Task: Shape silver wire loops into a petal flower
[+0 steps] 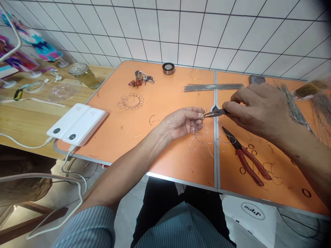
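Note:
Over the middle of the orange folding table, my left hand pinches a piece of looped wire between thumb and fingers. The wire's thin petal-like loops hang below the fingers and spread to the right. My right hand is wrapped around needle-nose pliers, whose handles are mostly hidden in the palm. Their jaw tips meet the wire right at my left fingertips. Just below my right hand lies a second pair of pliers with red handles. A finished-looking ring of wire loops rests to the left.
Straight wires lie bundled near the back. Beside the wall stand a tape roll and keys. A white power bank pair with cables overhangs the left edge. More wire, a jar and small dark rings are at right.

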`<state>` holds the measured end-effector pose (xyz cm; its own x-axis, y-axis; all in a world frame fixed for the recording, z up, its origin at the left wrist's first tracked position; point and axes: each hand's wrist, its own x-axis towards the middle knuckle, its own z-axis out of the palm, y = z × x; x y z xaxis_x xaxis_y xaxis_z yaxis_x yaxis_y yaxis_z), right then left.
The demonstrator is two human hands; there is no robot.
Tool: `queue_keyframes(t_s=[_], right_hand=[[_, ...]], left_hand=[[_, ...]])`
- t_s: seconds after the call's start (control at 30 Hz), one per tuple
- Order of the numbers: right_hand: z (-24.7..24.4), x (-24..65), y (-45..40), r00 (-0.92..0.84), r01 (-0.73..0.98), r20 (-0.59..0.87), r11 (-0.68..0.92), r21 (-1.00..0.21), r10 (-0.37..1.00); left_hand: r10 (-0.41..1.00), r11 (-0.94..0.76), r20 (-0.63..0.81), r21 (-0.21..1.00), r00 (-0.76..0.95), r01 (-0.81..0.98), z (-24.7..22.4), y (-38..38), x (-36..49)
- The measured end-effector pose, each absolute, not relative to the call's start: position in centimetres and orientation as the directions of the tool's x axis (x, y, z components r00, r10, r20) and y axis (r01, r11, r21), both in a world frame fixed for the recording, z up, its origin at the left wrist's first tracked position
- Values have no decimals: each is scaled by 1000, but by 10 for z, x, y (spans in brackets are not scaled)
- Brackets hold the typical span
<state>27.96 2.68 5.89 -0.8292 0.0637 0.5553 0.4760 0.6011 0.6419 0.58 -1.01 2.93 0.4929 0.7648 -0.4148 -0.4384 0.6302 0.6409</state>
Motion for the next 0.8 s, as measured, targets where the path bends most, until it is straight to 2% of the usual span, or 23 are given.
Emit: queue_keyframes(t_s=[0.37,0.67,0.8], right_hand=[[61,281,23,-860,449,499,627,637,109],[53,280,22,-807,513,567,672,535,164],[50,281,22,-794,546,576,646,534,195]], left_hand=[[765,631,-422,642,487,-435,29,-11,6],[762,639,-414,605,498,-474,34,-13,6],[762,637,-411,618,501,-461,33,-13,6]])
